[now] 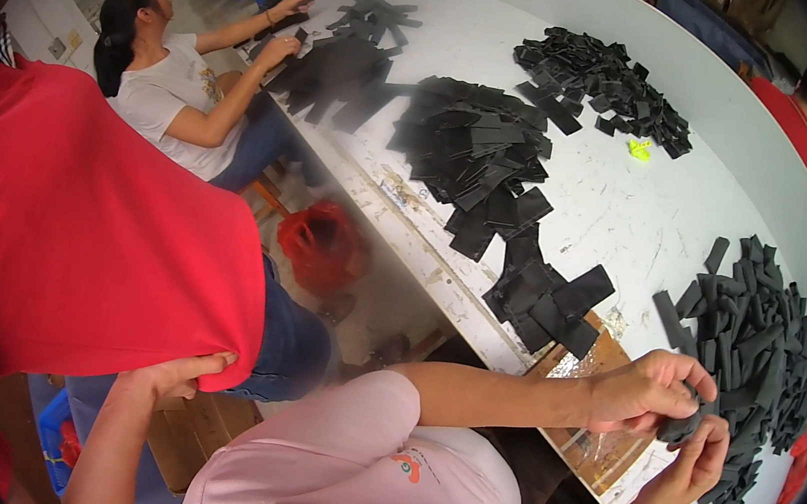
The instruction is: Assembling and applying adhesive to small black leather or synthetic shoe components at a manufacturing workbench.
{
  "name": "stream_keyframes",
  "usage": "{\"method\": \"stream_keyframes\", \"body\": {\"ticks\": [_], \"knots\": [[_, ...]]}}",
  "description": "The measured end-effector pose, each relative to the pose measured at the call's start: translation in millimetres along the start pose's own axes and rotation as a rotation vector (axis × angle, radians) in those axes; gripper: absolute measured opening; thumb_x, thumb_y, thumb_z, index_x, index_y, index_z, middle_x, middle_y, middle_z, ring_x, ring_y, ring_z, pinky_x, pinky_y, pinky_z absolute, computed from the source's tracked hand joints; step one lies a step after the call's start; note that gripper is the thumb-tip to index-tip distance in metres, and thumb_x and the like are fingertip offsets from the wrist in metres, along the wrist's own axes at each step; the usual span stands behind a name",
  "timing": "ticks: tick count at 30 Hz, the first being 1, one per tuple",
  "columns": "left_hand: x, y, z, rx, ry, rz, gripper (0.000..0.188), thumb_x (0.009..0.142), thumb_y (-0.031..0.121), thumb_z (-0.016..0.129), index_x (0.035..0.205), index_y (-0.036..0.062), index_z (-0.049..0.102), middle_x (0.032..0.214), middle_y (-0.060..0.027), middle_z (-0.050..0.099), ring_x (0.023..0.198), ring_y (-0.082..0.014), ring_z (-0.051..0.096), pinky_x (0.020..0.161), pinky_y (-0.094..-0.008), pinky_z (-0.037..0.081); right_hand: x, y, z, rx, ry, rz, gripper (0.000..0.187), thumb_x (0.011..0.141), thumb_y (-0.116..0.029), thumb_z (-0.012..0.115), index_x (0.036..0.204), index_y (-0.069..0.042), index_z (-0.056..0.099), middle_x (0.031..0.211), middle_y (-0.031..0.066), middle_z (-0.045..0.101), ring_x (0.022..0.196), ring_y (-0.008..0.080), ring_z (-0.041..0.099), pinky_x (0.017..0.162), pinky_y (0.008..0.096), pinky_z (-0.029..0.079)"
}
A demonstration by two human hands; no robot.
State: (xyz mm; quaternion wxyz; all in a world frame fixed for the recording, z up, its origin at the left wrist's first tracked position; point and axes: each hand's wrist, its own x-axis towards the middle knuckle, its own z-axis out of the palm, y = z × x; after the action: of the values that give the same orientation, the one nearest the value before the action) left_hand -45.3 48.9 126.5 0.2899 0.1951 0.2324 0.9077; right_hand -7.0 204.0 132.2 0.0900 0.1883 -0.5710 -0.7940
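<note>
Over the near right part of the white table, both my hands are close together, pinching one small dark grey piece (676, 430), which looks like cloth or foam. My left hand (641, 394) is closed with thumb and fingers on its upper side. From below, my right hand (700, 460) grips the same piece; the fingers hide most of it. Just beyond them lies a heap of narrow dark grey pieces (755, 341). Nearer my left forearm, flat black rectangular pieces (543, 304) overlap at the end of a large pile (473, 140).
A brown board (590, 456) lies under my hands at the table edge. Farther off are a heap of small black pieces (596, 79) and a yellow-green scrap (640, 150). At left stands a person in a red shirt (102, 245); a seated person (177, 88) handles pieces beyond.
</note>
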Motion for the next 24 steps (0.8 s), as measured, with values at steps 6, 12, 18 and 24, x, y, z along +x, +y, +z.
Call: {"method": "stream_keyframes", "body": {"ticks": [6,12,18,24], "knots": [[32.6,-4.3,-12.7,-0.186,0.146,-0.015,0.014,0.078,0.008,0.051,0.091,0.003,0.047,0.064,0.0004,0.046,0.037,-0.0031,0.037,0.03,-0.0153,0.027,31.8,10.3,5.0,-2.701,-0.58,-0.854,0.018,0.083,-0.017,0.05,0.071,-0.005,0.045,0.063,-0.0026,0.043,0.052,0.0024,0.034,0.047,0.0151,0.026],[32.7,-26.6,-43.6,-0.294,0.288,-0.189,0.01,0.079,0.01,0.052,0.088,0.0051,0.048,0.065,0.002,0.045,0.037,-0.0017,0.032,0.032,-0.017,0.025,41.0,-23.9,7.3,-2.619,-0.351,-0.71,0.018,0.081,-0.018,0.054,0.071,-0.004,0.048,0.06,-0.002,0.046,0.049,0.004,0.038,0.045,0.0155,0.03],[26.9,-25.1,-42.3,-0.325,0.331,-0.244,0.009,0.08,0.009,0.051,0.088,0.0049,0.048,0.064,0.0016,0.044,0.036,-0.0015,0.029,0.032,-0.0174,0.024,38.6,-36.9,3.4,-2.553,-0.249,-0.646,0.016,0.081,-0.017,0.054,0.073,-0.004,0.047,0.06,-0.0009,0.046,0.047,0.0051,0.041,0.043,0.0165,0.031],[30.2,-13.2,-21.0,-0.378,0.173,-0.183,0.013,0.08,0.008,0.05,0.091,0.0027,0.046,0.064,-0.0008,0.046,0.035,-0.0018,0.032,0.031,-0.0167,0.027,30.3,-9.6,12.5,-2.529,-0.442,-0.534,0.017,0.081,-0.015,0.052,0.074,-0.003,0.044,0.074,0.0036,0.047,0.055,0.0068,0.043,0.048,0.0173,0.035]]}}
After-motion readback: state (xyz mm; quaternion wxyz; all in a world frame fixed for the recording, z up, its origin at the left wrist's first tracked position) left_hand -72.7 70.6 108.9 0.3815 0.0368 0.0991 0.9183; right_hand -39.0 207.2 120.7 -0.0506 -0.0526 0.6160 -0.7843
